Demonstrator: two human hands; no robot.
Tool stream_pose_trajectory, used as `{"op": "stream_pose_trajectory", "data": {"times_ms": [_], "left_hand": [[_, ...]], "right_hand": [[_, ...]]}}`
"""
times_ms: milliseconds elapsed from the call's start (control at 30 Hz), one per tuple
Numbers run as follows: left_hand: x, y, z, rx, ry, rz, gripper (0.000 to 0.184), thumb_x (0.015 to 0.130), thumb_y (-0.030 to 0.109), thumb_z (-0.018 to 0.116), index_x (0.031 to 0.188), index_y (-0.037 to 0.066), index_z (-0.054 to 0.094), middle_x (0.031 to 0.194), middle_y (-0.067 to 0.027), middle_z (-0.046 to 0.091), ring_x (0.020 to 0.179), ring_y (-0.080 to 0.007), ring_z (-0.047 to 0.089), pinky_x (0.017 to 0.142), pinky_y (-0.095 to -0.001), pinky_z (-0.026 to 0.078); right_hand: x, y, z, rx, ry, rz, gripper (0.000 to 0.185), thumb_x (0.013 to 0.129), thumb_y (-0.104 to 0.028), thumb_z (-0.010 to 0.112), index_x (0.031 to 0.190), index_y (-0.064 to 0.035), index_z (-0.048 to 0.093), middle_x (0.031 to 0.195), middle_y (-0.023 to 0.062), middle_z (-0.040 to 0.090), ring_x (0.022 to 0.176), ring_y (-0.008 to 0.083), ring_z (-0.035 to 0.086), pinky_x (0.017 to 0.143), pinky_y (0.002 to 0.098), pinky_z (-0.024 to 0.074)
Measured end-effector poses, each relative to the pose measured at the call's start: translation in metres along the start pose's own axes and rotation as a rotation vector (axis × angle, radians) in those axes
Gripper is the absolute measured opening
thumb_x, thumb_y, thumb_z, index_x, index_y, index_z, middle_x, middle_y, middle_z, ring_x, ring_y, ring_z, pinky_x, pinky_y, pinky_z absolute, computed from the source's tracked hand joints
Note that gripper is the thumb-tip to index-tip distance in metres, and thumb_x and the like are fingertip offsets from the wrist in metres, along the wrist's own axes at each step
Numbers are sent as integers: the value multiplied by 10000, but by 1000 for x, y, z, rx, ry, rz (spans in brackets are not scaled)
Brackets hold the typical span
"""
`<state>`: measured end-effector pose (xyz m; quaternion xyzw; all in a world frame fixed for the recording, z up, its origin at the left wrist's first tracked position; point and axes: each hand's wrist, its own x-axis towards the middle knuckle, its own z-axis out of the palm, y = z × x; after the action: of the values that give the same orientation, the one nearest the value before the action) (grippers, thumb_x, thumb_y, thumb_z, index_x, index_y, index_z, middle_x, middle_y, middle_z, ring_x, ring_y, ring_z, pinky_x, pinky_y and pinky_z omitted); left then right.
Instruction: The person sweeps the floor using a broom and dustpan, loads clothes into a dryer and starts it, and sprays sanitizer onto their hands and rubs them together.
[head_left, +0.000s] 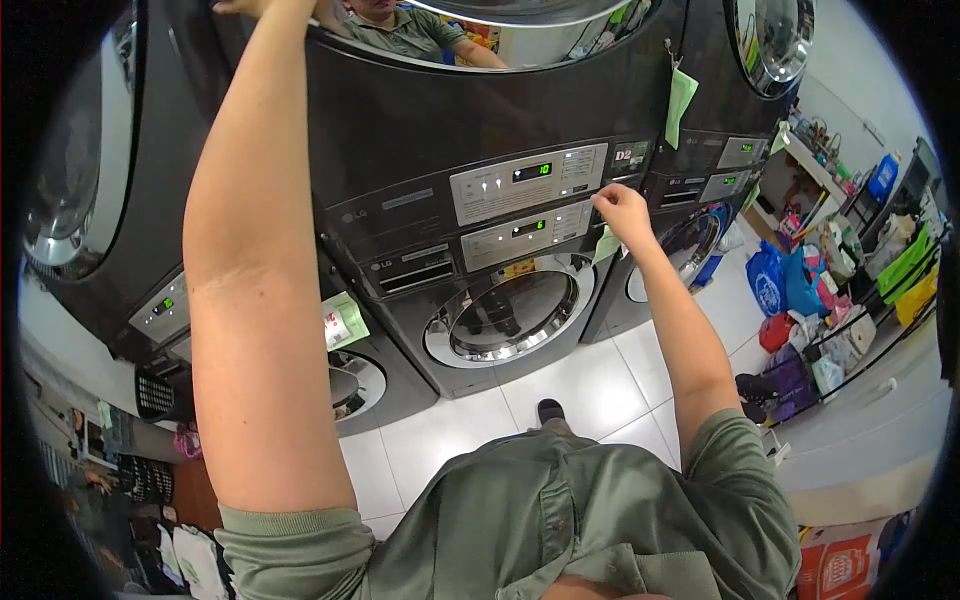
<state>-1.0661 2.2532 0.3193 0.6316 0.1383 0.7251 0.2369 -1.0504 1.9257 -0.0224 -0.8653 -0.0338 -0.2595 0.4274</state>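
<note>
My left arm reaches up past the stacked black LG machine (400,120), and my left hand (245,6) is at the top edge of the view beside the round upper door (540,62). Most of that hand is cut off; one digit points left. My right hand (624,212) is closed, its fingertips pinched at the right end of the silver control panels. The upper panel (480,195) shows a green 10, the lower panel (485,245) a 6. Anything inside the pinch is too small to make out. A pale green tag (606,245) hangs just below this hand.
Below is a round glass door (510,315). More stacked machines stand left and right, one bearing a green tag (681,105). Bags, including a blue bag (766,278), and piled clothes lie at right on white floor tiles (450,440). A black basket (155,392) is at left.
</note>
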Motion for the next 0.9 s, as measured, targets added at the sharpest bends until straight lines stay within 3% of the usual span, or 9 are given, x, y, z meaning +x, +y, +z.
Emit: {"op": "stream_pose_trajectory", "data": {"times_ms": [33,100,133,167,333,400,600,700,900], "left_hand": [[2,-4,6,42,8,4,880,604,437,634,1267,5,247,1324,-139,241,1238,-329,160,984,-470,178],[3,-11,23,81,-34,-17,865,635,449,591,1283,12,222,1345,-133,203,1259,-325,107,999,-470,140],[-1,-10,24,68,-18,-15,833,649,441,572,1279,14,234,1340,-134,218,1255,-321,124,997,-470,144],[-1,-8,26,94,-4,-11,823,654,445,563,1277,15,240,1338,-134,225,1254,-320,132,996,-468,148],[1,-15,41,10,-20,-22,786,667,459,541,1258,14,277,1327,-144,256,1229,-327,206,981,-453,186],[2,-15,44,43,-25,-19,792,666,469,542,1256,9,281,1325,-148,260,1222,-319,227,977,-448,195],[0,-20,47,9,21,33,782,681,466,523,1258,-3,280,1325,-161,259,1228,-302,225,984,-435,183],[1,-20,46,18,7,36,794,682,479,522,1261,-5,275,1325,-162,259,1231,-301,220,987,-423,181],[0,-21,48,32,21,48,798,685,493,520,1265,3,275,1330,-151,256,1231,-300,221,987,-415,186]], "right_hand": [[1,6,6,-26,-19,46,220,695,-225,604,745,-11,590,672,133,589,630,246,580,591,316,441],[2,19,17,-112,3,59,217,704,-219,601,753,-7,590,660,118,588,612,215,572,578,305,437],[4,23,21,-202,22,56,214,714,-212,598,762,-4,591,648,104,587,595,183,564,565,295,433],[5,26,26,-181,18,68,234,716,-243,598,777,-17,594,674,123,591,618,229,575,574,312,432],[13,36,46,-171,24,88,286,705,-295,619,776,-20,595,679,121,589,614,247,565,583,314,433],[17,36,52,-145,66,12,293,702,-329,608,750,-40,597,742,125,588,712,302,563,625,367,437],[24,35,58,-165,62,38,295,686,-333,627,714,-41,593,728,118,577,674,287,553,580,373,419],[25,31,57,-184,93,-7,304,709,-316,618,721,-14,592,674,129,576,612,262,559,544,330,417],[19,25,56,-316,93,112,368,698,-390,609,667,-25,577,620,134,559,583,281,550,511,357,409]]}}
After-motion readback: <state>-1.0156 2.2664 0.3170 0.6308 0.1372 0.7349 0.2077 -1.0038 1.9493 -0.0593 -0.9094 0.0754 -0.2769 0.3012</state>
